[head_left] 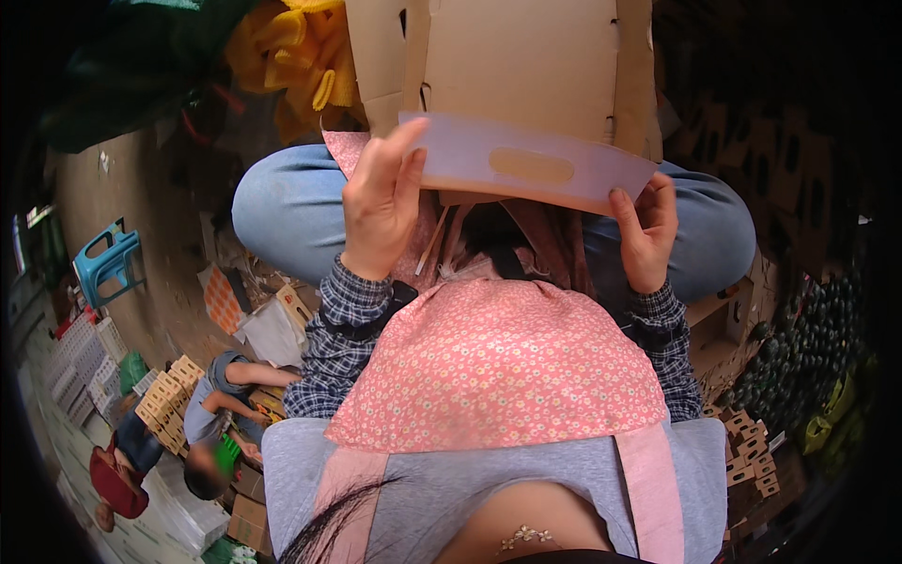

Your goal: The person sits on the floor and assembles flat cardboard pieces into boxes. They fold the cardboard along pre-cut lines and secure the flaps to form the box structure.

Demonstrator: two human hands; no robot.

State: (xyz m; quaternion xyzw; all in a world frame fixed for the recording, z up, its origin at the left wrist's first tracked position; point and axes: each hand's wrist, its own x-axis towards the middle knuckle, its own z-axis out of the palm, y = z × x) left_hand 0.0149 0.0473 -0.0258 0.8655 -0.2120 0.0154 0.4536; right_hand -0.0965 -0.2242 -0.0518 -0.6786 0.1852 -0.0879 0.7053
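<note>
Above my lap, a pale lavender cardboard panel (pixel 456 160) with an oval hand hole stretches between my two hands. At its left end my left hand (pixel 381 202) grips the edge, the thumb on the near side and the index finger pointing up. My right hand (pixel 646 230) pinches the right corner between thumb and fingers. Just beyond lies a large brown cardboard sheet (pixel 521 66) with creases and slots, resting across my legs. Whether the lavender panel is joined to this sheet, I cannot tell. The panel tilts down slightly to the right.
Yellow mesh bags (pixel 301 56) lie at the far left. A blue plastic stool (pixel 108 258) stands at left. Two people (pixel 221 404) are behind on the left, near stacked cartons (pixel 167 399). Many dark green fruits (pixel 799 348) and folded cartons (pixel 749 451) are on the right.
</note>
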